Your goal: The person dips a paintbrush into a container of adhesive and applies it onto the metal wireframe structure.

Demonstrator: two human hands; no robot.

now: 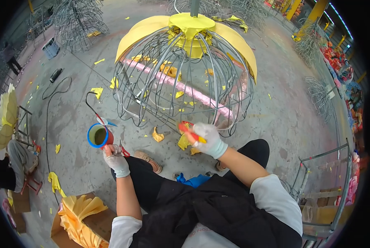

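Note:
My gloved left hand (115, 159) is closed on a red cup (106, 138) with a blue rim, holding something murky inside. From the cup's far side rises a hooked rod (94, 108). Red loops like scissor handles (125, 152) show beside that hand. My gloved right hand (207, 139) grips a red-and-yellow tool (186, 127) whose working end I cannot make out. Just beyond this hand stands a domed wire frame (193, 82), partly covered with yellow fabric panels (145, 31) around a yellow hub (192, 25). A pink-wrapped bar (185, 88) crosses the frame.
Yellow scraps (158, 134) litter the concrete floor. A cardboard box (61, 223) of yellow-orange fabric (79, 219) lies lower left. Near it sits another person (15, 161). A cable (48, 128) runs along the left. At right stands a metal rack (344, 186); wire bundles (77, 25) stand behind.

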